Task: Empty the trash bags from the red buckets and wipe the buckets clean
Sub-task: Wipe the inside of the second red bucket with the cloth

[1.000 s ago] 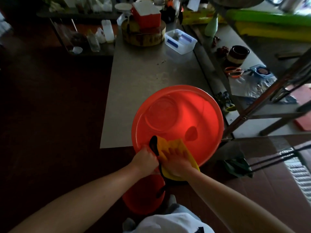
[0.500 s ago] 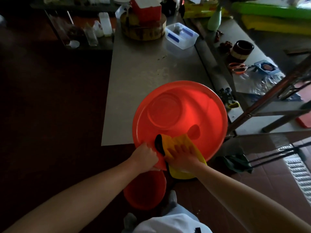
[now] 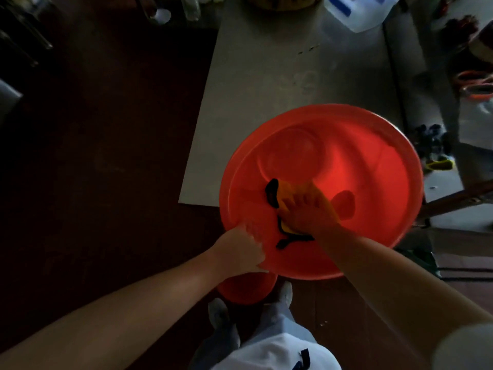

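Note:
A big red bucket (image 3: 378, 166) leans over the near edge of a steel table (image 3: 280, 76), its open mouth facing me. My left hand (image 3: 241, 248) grips its near rim. My right hand (image 3: 306, 212) is inside the bucket, palm pressed flat on a yellow cloth with a black edge (image 3: 286, 192) against the inner wall. A second, smaller red bucket (image 3: 245, 289) stands on the floor below, mostly hidden by the big one.
A clear plastic box (image 3: 357, 12) and a round wooden block (image 3: 280, 2) stand at the table's far end. A cluttered side bench (image 3: 437, 84) runs along the right. Dark floor lies to the left. My feet (image 3: 221, 316) are beside the lower bucket.
My right hand and the cloth have slid from the near rim deeper into the bucket. The camera has tipped down and closer. My left hand keeps its hold on the rim.

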`<state>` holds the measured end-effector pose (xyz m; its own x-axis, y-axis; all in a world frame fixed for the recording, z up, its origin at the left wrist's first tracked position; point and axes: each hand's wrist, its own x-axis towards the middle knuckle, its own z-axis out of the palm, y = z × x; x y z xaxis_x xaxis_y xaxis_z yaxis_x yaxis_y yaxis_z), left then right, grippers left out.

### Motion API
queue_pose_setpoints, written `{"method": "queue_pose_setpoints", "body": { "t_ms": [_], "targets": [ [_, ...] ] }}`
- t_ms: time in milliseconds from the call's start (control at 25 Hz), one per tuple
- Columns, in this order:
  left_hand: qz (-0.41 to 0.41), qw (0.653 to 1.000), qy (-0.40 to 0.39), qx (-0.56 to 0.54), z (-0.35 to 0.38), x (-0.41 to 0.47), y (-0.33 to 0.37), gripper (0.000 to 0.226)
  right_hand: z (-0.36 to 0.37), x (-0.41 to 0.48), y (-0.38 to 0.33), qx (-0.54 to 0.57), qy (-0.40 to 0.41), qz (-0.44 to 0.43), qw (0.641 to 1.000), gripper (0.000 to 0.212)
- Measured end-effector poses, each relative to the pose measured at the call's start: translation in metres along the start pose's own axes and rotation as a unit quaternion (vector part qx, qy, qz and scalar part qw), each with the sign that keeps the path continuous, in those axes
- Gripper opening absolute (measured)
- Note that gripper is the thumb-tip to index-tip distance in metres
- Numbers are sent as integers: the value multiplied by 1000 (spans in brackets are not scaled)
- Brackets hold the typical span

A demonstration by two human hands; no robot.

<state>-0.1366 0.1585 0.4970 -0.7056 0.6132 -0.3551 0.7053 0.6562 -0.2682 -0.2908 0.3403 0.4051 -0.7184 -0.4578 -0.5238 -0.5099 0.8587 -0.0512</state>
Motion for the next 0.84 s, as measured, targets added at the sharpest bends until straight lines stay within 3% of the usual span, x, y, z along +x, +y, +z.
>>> {"method": "queue_pose_setpoints", "body": {
  "t_ms": [160, 400, 520, 840],
  "targets": [
    [-28, 999, 36, -6, -3, 8, 2, 77, 0, 19, 1, -48, -70, 14, 996, 68],
    [-80, 988, 130, -2, -7, 10, -5, 65, -26, -14, -8, -51, -56, -20, 997, 74],
    [-72, 993, 91, -1, -21, 5, -10, 65, -39, -63, -23, -28, -41, -3, 999, 67],
    [-43, 998, 11, -52, -40, -9, -19, 67, -46, -135, -43, -20, -119, 54, 991, 69]
  ]
}}
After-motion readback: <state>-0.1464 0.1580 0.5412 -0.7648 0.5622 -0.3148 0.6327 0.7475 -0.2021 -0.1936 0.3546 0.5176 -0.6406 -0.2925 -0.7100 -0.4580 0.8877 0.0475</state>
